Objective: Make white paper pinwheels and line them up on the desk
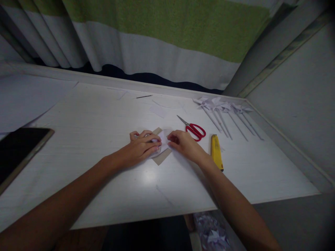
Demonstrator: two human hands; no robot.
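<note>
White thin paper piece [164,140], centre, atop grey-beige flat card [160,159]. Left hand [146,143] 9 o'clock, right hand [181,142] 3 o'clock; both grips at paper, closure can't tell. Best: press flat, align edges.

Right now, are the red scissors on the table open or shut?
Shut, it appears: the red-handled scissors show their blades together as one narrow point, and the two handle loops sit side by side.

White paper [164,140] atop tan card [161,159]
</note>
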